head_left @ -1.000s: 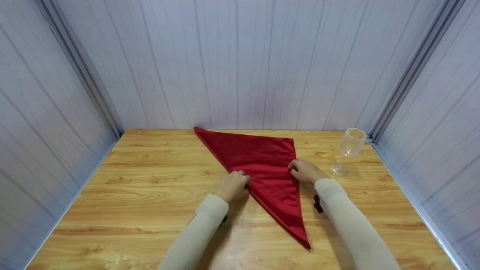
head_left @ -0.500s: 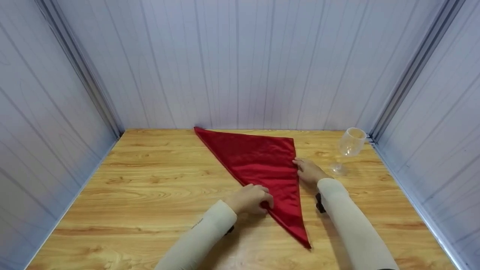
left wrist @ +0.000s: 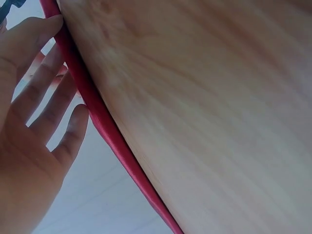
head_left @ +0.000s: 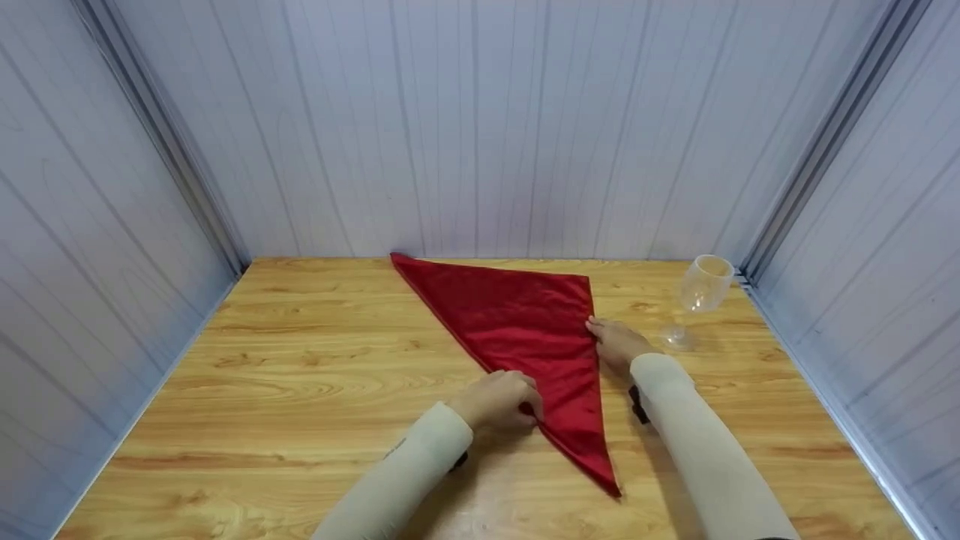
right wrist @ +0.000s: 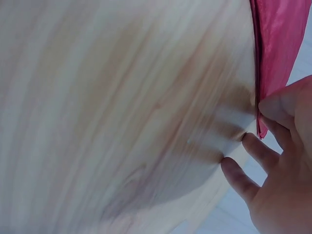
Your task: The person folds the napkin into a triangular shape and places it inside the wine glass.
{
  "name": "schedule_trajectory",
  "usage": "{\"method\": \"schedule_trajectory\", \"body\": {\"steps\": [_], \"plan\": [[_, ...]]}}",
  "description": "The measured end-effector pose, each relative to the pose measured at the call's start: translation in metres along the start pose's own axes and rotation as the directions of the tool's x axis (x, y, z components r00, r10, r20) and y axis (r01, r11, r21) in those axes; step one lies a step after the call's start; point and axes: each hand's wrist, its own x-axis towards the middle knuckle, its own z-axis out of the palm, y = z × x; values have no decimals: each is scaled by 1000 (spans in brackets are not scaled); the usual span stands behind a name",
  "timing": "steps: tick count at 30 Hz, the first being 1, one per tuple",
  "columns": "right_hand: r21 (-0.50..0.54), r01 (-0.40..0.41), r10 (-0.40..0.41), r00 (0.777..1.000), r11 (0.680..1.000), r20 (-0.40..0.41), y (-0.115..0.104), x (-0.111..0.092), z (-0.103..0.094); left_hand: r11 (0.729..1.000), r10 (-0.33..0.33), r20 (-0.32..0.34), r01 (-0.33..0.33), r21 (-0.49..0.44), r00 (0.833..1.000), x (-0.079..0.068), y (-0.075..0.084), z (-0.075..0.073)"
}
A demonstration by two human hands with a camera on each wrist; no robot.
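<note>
A shiny red satin cloth, folded into a triangle, lies on the wooden table with its long slanted fold facing left. My left hand is at the lower part of that fold, pinching a small bunch of fabric between thumb and fingers. In the left wrist view the thumb touches the rolled red edge and the fingers reach over it. My right hand rests at the cloth's right edge with fairly straight fingers. The right wrist view has its thumb against the cloth, other fingertips on the wood.
A clear stemmed wine glass stands upright at the back right, beyond my right hand. The wooden table is bounded by white panel walls at the back and both sides.
My left hand has slid along the slanted fold, toward the lower right, then stayed there. The right hand's fingers have straightened at the right edge. The cloth has barely moved.
</note>
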Motion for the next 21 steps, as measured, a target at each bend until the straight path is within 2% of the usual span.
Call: {"method": "schedule_trajectory", "body": {"steps": [10,16,21], "plan": [[-38,-4,3,1000,999,-12,0,-1,1,1000,-15,-3,15,1,1000,-2,-1,1],[-133,-8,10,1000,991,14,-3,-1,-5,999,-26,-4,26,-34,1000,-5,-3,0],[-213,0,-7,999,977,-33,-6,-3,-12,998,-35,-19,34,-58,999,-11,-10,-2]]}}
